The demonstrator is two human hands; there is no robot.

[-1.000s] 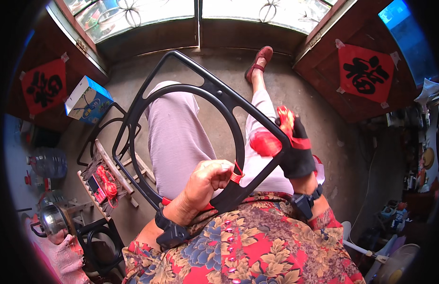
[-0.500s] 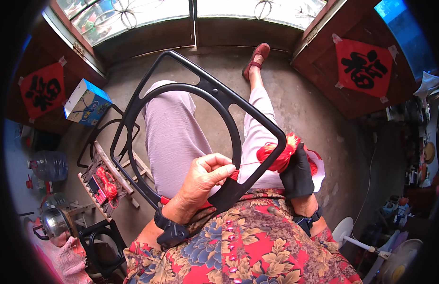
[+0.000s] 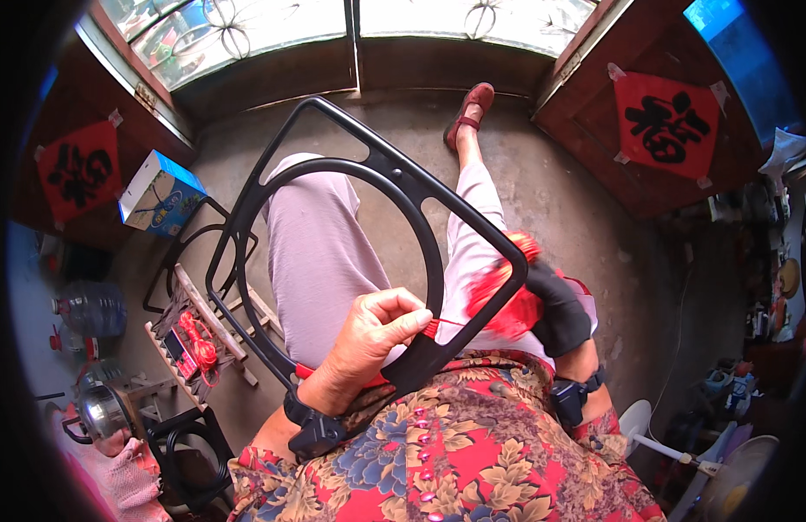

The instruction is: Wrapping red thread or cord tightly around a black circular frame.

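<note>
Over my lap lies a black frame (image 3: 397, 174), a rounded square outline with a large ring inside. My left hand (image 3: 377, 335) is closed, thumb and forefinger pinching the ring's near right part beside a few tight turns of red cord (image 3: 432, 329). A short strand runs from these turns toward a red cord bundle (image 3: 512, 315), smeared by motion, just past the frame's right corner. My right hand (image 3: 559, 309), in a black glove, is closed round that bundle; its fingers are partly hidden and blurred.
At left stands a small wooden stool (image 3: 181, 283) bearing another red cord bundle (image 3: 200, 344) and a red device. Similar black frames (image 3: 155, 274) stand beside it, near a blue-white box (image 3: 162, 196). A metal pot (image 3: 103, 409) is lower left; a white fan (image 3: 738, 478) is lower right.
My right hand has turned over and shifted slightly down and right, the cord bundle swinging with it. The left hand keeps its pinch; the frame has barely moved.
</note>
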